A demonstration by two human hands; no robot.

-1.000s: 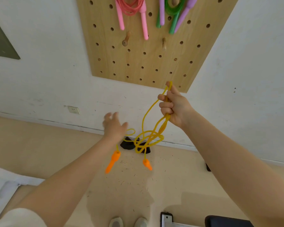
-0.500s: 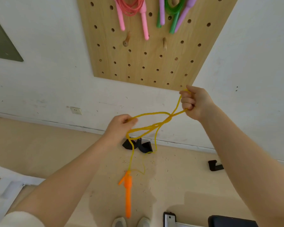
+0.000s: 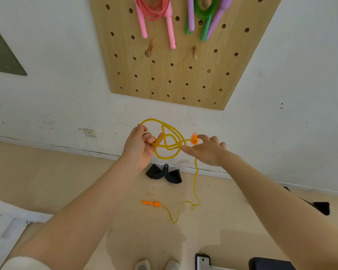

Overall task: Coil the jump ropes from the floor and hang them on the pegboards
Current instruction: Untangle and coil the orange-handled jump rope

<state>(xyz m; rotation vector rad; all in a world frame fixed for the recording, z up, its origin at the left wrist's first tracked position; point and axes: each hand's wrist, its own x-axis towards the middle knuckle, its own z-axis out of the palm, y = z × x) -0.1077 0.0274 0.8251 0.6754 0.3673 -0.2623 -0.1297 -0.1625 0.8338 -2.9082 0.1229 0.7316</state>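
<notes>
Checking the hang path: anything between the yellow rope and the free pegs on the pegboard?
Nothing visible. Left hand grips the yellow rope coils below the pegboard; bare wall lies between, and both free pegs stand unobstructed under the hung ropes.

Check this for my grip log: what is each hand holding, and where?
Left hand grips the yellow jump rope by its coiled cord. Right hand, fingers spread, touches the coil without gripping.
</notes>
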